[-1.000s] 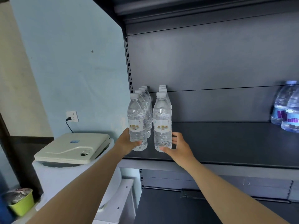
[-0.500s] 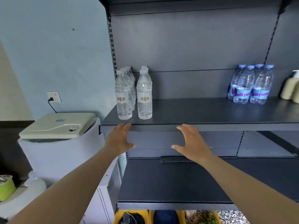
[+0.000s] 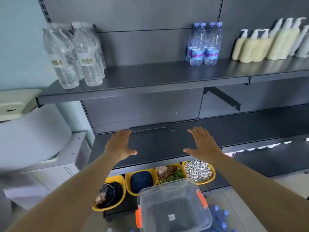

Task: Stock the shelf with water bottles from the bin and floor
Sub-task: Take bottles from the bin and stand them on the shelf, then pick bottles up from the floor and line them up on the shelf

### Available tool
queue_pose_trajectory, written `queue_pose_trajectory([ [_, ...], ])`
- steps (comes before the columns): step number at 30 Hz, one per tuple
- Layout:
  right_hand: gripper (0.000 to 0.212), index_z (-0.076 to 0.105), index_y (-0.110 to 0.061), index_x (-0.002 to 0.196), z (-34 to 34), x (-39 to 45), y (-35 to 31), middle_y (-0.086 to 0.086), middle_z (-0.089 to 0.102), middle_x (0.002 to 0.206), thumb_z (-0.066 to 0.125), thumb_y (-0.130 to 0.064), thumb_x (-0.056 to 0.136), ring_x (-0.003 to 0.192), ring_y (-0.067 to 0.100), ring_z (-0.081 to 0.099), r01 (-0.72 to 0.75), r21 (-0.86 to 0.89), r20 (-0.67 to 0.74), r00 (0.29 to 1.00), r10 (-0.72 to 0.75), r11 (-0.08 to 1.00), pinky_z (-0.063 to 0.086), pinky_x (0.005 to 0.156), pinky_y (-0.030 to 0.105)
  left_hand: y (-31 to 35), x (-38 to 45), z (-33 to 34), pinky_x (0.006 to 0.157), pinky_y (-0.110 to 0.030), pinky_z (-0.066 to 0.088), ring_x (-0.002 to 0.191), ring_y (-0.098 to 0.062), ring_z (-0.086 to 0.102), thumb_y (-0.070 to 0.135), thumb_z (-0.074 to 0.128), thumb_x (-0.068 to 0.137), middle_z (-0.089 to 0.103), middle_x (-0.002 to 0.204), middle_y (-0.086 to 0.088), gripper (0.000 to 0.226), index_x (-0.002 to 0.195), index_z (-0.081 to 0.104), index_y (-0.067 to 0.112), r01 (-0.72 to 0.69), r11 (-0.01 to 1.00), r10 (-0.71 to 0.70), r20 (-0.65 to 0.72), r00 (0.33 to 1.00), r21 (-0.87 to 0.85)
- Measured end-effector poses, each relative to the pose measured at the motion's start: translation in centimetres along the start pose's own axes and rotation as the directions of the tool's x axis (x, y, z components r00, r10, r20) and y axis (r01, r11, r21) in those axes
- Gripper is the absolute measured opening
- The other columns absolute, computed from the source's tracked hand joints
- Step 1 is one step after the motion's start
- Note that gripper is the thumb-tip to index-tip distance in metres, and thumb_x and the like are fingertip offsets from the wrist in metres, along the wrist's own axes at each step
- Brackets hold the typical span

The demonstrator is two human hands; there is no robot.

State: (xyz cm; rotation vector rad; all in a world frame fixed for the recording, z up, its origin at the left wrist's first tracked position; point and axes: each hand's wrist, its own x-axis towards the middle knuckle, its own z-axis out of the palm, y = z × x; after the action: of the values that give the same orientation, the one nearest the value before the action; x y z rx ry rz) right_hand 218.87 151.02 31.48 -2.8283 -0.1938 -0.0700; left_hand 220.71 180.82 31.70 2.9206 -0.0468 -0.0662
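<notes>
From the head camera, we see both hands held out flat and holding nothing — the left hand (image 3: 119, 145) and the right hand (image 3: 203, 144) hover with fingers spread over the lower shelf (image 3: 158, 148). Clear water bottles (image 3: 75, 54) already stand upright at the left end of the upper shelf (image 3: 150, 76), with blue-labelled bottles (image 3: 204, 44) further right. The next supply lies below and toward us — a clear plastic bin (image 3: 173, 208) on the floor, with blue-capped bottles (image 3: 220, 216) just beside its right wall. We judge the right hand nearer to them; how they lie is too blurred to tell.
</notes>
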Motion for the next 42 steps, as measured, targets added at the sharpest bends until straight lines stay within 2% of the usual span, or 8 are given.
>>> queue_pose_trajectory([
  [7,0.076,0.025,-0.024,0.145,4.1,-3.3,11.4,0.003,0.022,0.153,0.063,-0.046,0.083,0.142,0.024,0.019,-0.057,-0.025,0.131,0.99,0.06,0.998,0.025,0.113,0.04,7.6,-0.7,10.3,0.111,-0.045,0.03,0.139,-0.026,0.027,0.043,0.075,0.072,0.027,0.152,-0.004,0.095,0.147,0.02,0.022,0.014,0.997,-0.003,0.148,0.989,-0.073],
  [12,0.081,0.038,-0.018,0.14,7.8,-5.5,19.3,0.007,0.037,0.146,0.063,-0.053,0.071,0.135,0.027,0.033,-0.046,-0.007,0.22,0.974,0.047,0.999,0.03,0.109,0.038,12.5,-2.3,18.4,0.109,-0.04,0.033,0.138,-0.026,0.029,0.044,0.073,0.073,0.03,0.15,-0.007,0.093,0.147,0.022,0.018,0.053,0.992,-0.025,0.242,0.97,-0.112],
  [16,0.077,0.033,-0.019,0.142,10.4,-8.1,25.1,0.005,0.032,0.148,0.068,-0.043,0.079,0.136,0.025,0.029,-0.079,0.026,0.287,0.956,0.068,0.997,0.03,0.109,0.036,16.1,-4.4,24.4,0.109,-0.036,0.031,0.138,-0.023,0.028,0.044,0.071,0.076,0.027,0.152,-0.004,0.091,0.148,0.021,0.02,0.098,0.985,-0.051,0.308,0.95,-0.141],
  [20,0.077,0.031,-0.02,0.143,13.5,-10.7,30.0,0.004,0.032,0.149,0.067,-0.044,0.079,0.137,0.022,0.028,-0.155,-0.001,0.336,0.93,0.147,0.988,0.031,0.107,0.033,19.0,-6.2,29.2,0.109,-0.035,0.033,0.137,-0.021,0.031,0.043,0.071,0.076,0.029,0.151,-0.003,0.088,0.147,0.023,0.021,0.106,0.974,-0.029,0.355,0.934,-0.2],
  [27,0.075,0.032,-0.022,0.142,18.5,-16.8,35.0,-0.001,0.033,0.144,0.067,-0.043,0.079,0.134,0.019,0.03,-0.346,0.047,0.391,0.87,0.302,0.937,0.03,0.106,0.032,22.4,-7.8,35.9,0.104,-0.036,0.041,0.129,-0.019,0.04,0.044,0.072,0.075,0.038,0.144,0.0,0.085,0.144,0.028,0.022,0.064,0.965,0.047,0.409,0.911,-0.254],
  [33,0.076,0.031,-0.022,0.142,22.4,-22.5,37.7,-0.001,0.032,0.144,0.067,-0.044,0.079,0.134,0.019,0.03,-0.477,0.021,0.444,0.792,0.419,0.879,0.033,0.105,0.034,24.4,-9.9,41.7,0.102,-0.03,0.035,0.129,-0.021,0.038,0.04,0.072,0.075,0.039,0.141,-0.002,0.082,0.143,0.03,0.02,0.058,0.962,0.089,0.504,0.859,-0.268],
  [42,0.074,0.038,-0.02,0.138,27.7,-28.4,41.0,0.001,0.041,0.138,0.072,-0.04,0.076,0.128,0.021,0.038,-0.588,0.071,0.49,0.724,0.485,0.806,0.035,0.102,0.033,25.2,-13.2,48.7,0.105,-0.033,0.035,0.132,-0.021,0.037,0.042,0.071,0.076,0.035,0.145,-0.003,0.084,0.144,0.027,0.021,0.093,0.973,0.058,0.614,0.788,-0.212],
])
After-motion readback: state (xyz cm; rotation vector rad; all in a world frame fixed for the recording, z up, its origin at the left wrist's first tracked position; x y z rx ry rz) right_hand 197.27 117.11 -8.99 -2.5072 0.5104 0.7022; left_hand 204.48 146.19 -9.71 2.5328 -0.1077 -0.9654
